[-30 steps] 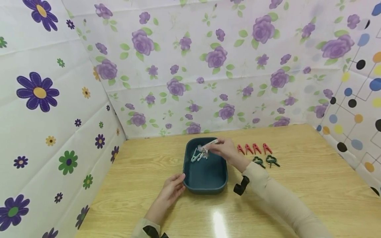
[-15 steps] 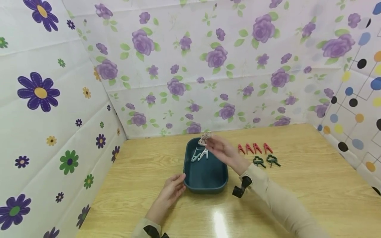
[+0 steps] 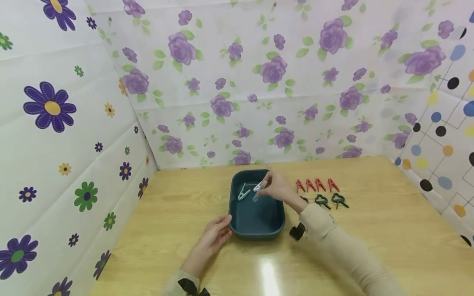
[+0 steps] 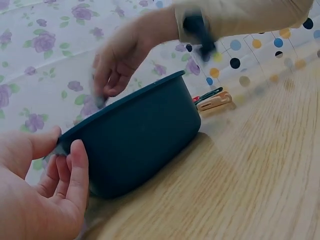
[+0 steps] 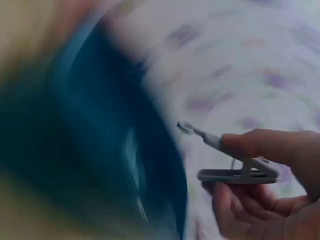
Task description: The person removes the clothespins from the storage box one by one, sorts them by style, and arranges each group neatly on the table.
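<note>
My left hand (image 3: 214,236) grips the near-left rim of a dark teal plastic basin (image 3: 255,237), thumb over the edge and fingers against the outer wall in the left wrist view. My right hand (image 3: 279,187) is over the basin's back right part. Between its thumb and fingers it pinches a pale spring clip (image 5: 240,175), whose two arms stand apart in the right wrist view. A faint blurred streak shows just below that hand in the head view. Inside the basin, towards the back left, lies another white clip (image 3: 243,193).
Red clips (image 3: 315,185) stand in a row on the wooden table (image 3: 177,197) right of the basin. Dark green clips (image 3: 339,200) lie in front of them, one partly behind the right hand. A tan clip (image 4: 215,101) shows beyond the basin. Floral sheets (image 3: 229,82) wall the table.
My right hand moved a see-through piece to the basin's back edge, then came back down. One of the two white clips in the basin is now in its fingers. The left hand stayed put.
</note>
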`<state>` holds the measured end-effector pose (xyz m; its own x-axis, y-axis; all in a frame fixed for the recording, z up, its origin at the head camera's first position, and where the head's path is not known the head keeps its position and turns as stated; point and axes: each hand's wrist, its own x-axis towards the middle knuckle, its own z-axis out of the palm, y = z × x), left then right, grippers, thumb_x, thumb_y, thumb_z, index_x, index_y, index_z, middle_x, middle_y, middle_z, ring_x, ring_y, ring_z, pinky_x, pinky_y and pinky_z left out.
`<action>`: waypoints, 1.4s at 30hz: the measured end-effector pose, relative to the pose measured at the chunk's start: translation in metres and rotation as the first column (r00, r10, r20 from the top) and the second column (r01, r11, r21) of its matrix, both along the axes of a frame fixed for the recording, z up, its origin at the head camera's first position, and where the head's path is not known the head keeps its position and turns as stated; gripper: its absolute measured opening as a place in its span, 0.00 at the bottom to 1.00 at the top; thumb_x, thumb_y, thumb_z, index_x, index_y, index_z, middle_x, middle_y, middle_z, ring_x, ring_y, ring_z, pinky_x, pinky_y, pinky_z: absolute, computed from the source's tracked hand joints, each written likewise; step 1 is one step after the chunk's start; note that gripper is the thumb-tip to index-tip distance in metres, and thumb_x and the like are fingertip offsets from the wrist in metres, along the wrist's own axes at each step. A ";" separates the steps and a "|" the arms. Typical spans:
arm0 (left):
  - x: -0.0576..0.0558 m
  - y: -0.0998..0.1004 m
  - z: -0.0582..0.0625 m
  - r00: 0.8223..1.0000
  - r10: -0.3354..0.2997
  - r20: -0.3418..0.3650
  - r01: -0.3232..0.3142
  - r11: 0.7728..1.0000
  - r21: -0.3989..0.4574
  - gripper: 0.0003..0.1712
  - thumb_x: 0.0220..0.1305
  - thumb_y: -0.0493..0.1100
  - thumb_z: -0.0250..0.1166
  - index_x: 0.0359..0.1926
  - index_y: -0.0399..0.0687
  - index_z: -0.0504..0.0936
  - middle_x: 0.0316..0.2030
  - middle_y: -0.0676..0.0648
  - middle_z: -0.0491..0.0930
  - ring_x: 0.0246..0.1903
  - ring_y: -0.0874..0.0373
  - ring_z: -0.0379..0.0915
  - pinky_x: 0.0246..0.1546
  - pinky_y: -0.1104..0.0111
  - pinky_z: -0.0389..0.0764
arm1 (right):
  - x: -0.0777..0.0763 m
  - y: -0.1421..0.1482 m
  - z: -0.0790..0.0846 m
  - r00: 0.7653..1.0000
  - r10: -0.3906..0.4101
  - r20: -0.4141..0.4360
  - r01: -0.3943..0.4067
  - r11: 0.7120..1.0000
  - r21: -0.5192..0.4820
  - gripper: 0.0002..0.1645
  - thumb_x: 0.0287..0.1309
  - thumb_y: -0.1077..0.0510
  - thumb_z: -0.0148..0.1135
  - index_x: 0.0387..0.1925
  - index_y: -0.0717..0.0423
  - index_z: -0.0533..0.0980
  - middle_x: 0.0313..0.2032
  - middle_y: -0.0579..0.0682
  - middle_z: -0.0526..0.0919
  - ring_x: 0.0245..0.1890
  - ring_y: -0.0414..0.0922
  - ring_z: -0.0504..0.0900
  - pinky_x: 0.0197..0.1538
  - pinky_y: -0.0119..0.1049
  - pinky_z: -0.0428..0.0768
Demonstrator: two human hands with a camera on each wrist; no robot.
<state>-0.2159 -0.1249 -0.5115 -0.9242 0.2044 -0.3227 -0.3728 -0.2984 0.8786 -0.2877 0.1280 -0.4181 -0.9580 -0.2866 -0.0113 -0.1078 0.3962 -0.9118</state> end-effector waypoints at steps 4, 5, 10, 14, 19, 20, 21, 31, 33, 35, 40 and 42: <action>-0.001 0.002 0.000 1.000 -0.001 -0.003 0.001 1.000 -0.005 0.09 0.66 0.42 0.63 0.42 0.44 0.73 0.29 0.55 0.75 0.28 0.65 0.73 0.34 0.77 0.79 | 0.005 0.006 0.007 0.998 0.049 0.036 -0.042 0.985 -0.170 0.15 0.52 0.61 0.70 0.40 0.62 0.75 0.38 0.55 0.84 0.40 0.49 0.83 0.46 0.39 0.83; -0.001 0.002 0.001 1.000 0.003 -0.004 -0.003 1.000 -0.012 0.08 0.66 0.41 0.63 0.41 0.44 0.73 0.28 0.55 0.75 0.28 0.65 0.74 0.33 0.77 0.79 | 0.006 0.008 0.008 0.993 0.087 0.084 -0.065 0.969 -0.236 0.17 0.54 0.61 0.69 0.43 0.62 0.74 0.43 0.58 0.83 0.44 0.49 0.83 0.50 0.41 0.82; -0.002 0.000 0.003 1.000 0.023 0.003 -0.023 0.999 -0.047 0.11 0.65 0.40 0.63 0.44 0.41 0.73 0.28 0.54 0.76 0.27 0.65 0.74 0.32 0.76 0.80 | 0.007 0.018 0.000 0.962 0.174 0.211 -0.059 0.886 -0.460 0.27 0.63 0.60 0.61 0.60 0.67 0.67 0.55 0.60 0.76 0.49 0.43 0.81 0.61 0.48 0.76; 0.000 -0.001 0.004 1.000 0.022 0.006 -0.022 0.998 -0.056 0.17 0.66 0.41 0.63 0.51 0.37 0.69 0.30 0.53 0.75 0.28 0.65 0.73 0.33 0.76 0.80 | 0.005 0.030 -0.013 0.944 0.132 0.301 0.067 0.821 -0.567 0.30 0.70 0.58 0.51 0.68 0.67 0.60 0.51 0.50 0.77 0.49 0.40 0.79 0.59 0.40 0.77; 0.001 -0.001 0.005 1.000 0.017 0.003 -0.017 0.998 -0.056 0.16 0.66 0.41 0.62 0.50 0.38 0.69 0.30 0.54 0.75 0.28 0.65 0.73 0.33 0.76 0.80 | 0.006 0.041 -0.022 0.959 0.004 0.283 0.162 0.813 -0.559 0.30 0.72 0.56 0.49 0.69 0.64 0.59 0.54 0.52 0.76 0.49 0.37 0.78 0.51 0.28 0.78; 0.001 -0.001 0.006 1.000 0.017 0.002 -0.016 0.998 -0.055 0.15 0.66 0.41 0.62 0.48 0.39 0.70 0.29 0.54 0.75 0.28 0.65 0.73 0.33 0.76 0.80 | 0.006 0.043 -0.023 0.965 -0.027 0.262 0.171 0.820 -0.546 0.30 0.72 0.56 0.50 0.70 0.63 0.58 0.57 0.55 0.74 0.50 0.38 0.77 0.52 0.27 0.78; 0.001 -0.001 0.006 1.000 0.015 -0.002 -0.015 0.998 -0.055 0.14 0.67 0.41 0.62 0.48 0.40 0.70 0.29 0.54 0.75 0.28 0.66 0.73 0.33 0.76 0.80 | 0.006 0.045 -0.024 0.968 -0.056 0.243 0.183 0.819 -0.543 0.31 0.71 0.56 0.51 0.70 0.63 0.58 0.61 0.59 0.72 0.53 0.40 0.77 0.53 0.26 0.78; 0.000 0.002 0.007 1.000 0.030 0.003 -0.029 0.998 -0.059 0.09 0.65 0.41 0.63 0.42 0.43 0.72 0.29 0.54 0.75 0.28 0.65 0.73 0.33 0.75 0.80 | 0.014 0.060 -0.029 0.909 -0.416 0.010 0.401 0.869 -0.289 0.34 0.55 0.43 0.69 0.61 0.49 0.73 0.56 0.56 0.79 0.49 0.39 0.78 0.46 0.31 0.79; 0.000 0.002 0.007 1.000 0.029 0.003 -0.028 0.998 -0.057 0.09 0.65 0.41 0.64 0.41 0.43 0.73 0.29 0.54 0.75 0.28 0.65 0.73 0.33 0.75 0.79 | 0.017 0.063 -0.029 0.889 -0.453 -0.070 0.423 0.869 -0.256 0.33 0.53 0.43 0.70 0.59 0.49 0.75 0.53 0.57 0.81 0.47 0.41 0.79 0.40 0.29 0.80; 0.000 0.002 0.007 1.000 0.028 -0.001 -0.028 0.998 -0.057 0.09 0.64 0.41 0.64 0.41 0.43 0.73 0.29 0.54 0.75 0.28 0.65 0.73 0.33 0.76 0.79 | 0.018 0.065 -0.030 0.867 -0.476 -0.145 0.439 0.869 -0.229 0.32 0.53 0.43 0.71 0.58 0.49 0.76 0.51 0.56 0.82 0.46 0.44 0.80 0.37 0.25 0.79; 0.000 0.002 0.007 0.999 0.036 0.010 -0.035 0.998 -0.051 0.11 0.64 0.41 0.65 0.42 0.42 0.73 0.29 0.54 0.75 0.28 0.64 0.73 0.33 0.75 0.79 | 0.024 0.073 -0.031 0.822 -0.490 -0.291 0.445 0.871 -0.209 0.29 0.53 0.46 0.71 0.55 0.52 0.77 0.48 0.57 0.83 0.46 0.49 0.81 0.41 0.17 0.77; 0.000 0.002 0.007 0.999 0.039 0.016 -0.038 0.998 -0.048 0.12 0.64 0.41 0.65 0.43 0.42 0.72 0.29 0.54 0.75 0.28 0.64 0.73 0.33 0.75 0.79 | 0.026 0.076 -0.032 0.808 -0.489 -0.327 0.442 0.872 -0.210 0.27 0.54 0.48 0.71 0.54 0.53 0.78 0.47 0.57 0.84 0.46 0.49 0.82 0.42 0.16 0.76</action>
